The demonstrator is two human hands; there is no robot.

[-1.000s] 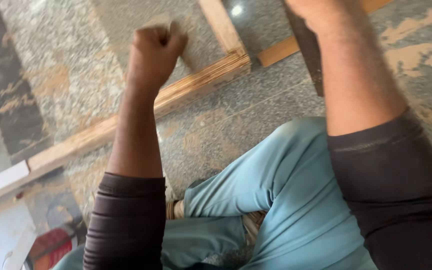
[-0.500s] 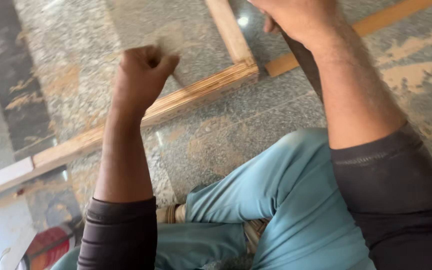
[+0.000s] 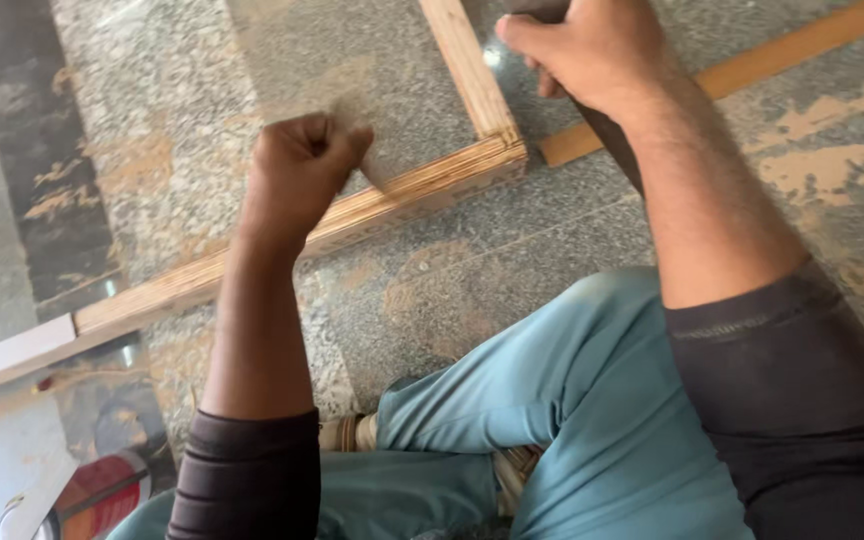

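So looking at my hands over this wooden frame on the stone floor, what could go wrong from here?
The left hand pinches a small slim piece at the frame's corner joint, so a blow from the dark handle in the right hand could catch the fingers. The stone floor looks polished, so the wooden frame might skid when struck. What sits at the handle's end is out of view.

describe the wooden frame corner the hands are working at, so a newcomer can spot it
On the speckled grey stone floor, a long pale wooden strip runs diagonally. It meets a shorter strip at the corner, between the left hand and right hand. Layered edge grain marks it out.
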